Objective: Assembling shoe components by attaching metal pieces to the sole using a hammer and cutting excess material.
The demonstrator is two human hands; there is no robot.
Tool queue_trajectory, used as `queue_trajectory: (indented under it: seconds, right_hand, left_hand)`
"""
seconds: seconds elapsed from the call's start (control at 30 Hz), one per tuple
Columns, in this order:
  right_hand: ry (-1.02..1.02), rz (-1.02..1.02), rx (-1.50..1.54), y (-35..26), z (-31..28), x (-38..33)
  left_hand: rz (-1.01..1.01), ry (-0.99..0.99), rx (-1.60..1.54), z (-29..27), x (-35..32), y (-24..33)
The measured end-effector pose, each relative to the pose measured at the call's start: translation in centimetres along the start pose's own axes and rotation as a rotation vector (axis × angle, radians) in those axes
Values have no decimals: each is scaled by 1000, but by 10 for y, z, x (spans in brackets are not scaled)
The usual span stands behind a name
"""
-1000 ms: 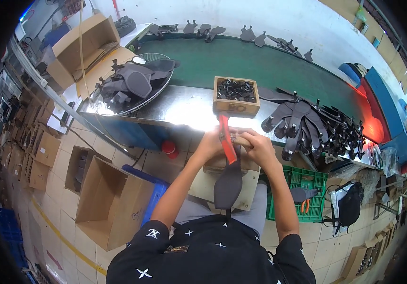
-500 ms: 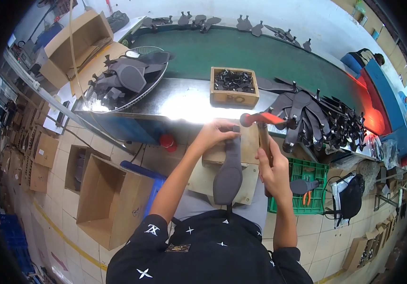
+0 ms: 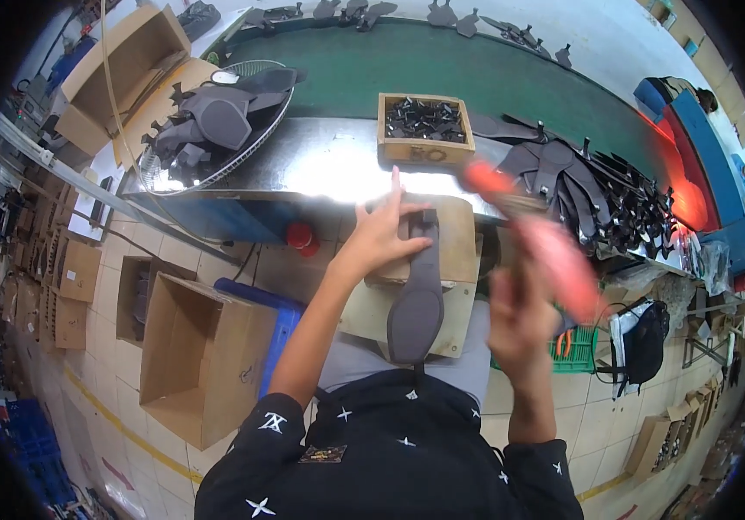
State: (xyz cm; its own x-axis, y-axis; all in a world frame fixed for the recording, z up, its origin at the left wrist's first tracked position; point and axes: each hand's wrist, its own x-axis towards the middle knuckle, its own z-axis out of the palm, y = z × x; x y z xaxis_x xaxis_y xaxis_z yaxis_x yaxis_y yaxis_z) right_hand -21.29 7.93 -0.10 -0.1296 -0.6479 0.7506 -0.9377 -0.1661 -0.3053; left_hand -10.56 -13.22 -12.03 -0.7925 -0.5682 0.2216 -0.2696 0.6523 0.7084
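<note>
A black short-sleeved shirt [image 3: 364,490] is worn, dotted with white four-pointed stars [image 3: 260,508]; a white angular emblem [image 3: 273,422] is seen on the left sleeve [image 3: 284,409], a small white star on the right sleeve [image 3: 533,477]. A small dark rectangular patch [image 3: 323,454] with gold-toned print is set left of centre. Grey trousers [image 3: 469,347] are worn; forearms [image 3: 320,329], left hand [image 3: 381,234] and right hand [image 3: 520,325] are bare.

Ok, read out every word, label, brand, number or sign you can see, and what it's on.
Wooden box: dark characters on its front, which I won't copy out.
Black shirt: patch, too small to read; white sleeve emblem.
Large cardboard box: faint mark, too small to read.
Stacked carton: white label, unreadable.
</note>
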Motion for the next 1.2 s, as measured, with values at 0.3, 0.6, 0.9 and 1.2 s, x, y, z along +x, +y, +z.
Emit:
queue_trajectory:
  seconds: [0.3, 0.6, 0.9, 1.2]
  right_hand:
    - [-90, 370, 247, -5, 4, -9]
    - [-205, 545, 251, 19, 7, -4]
    - [-696, 24, -207, 50, 60, -24]
    - [-969, -27, 954, -1, -11, 25]
  left_hand:
    - [-29, -13, 53, -5, -3, 2]
    - [438, 169, 47, -12, -21, 13]
    - [-35, -189, -807, -57, -120, 115]
    - [-79, -508, -1298, -59, -143, 128]
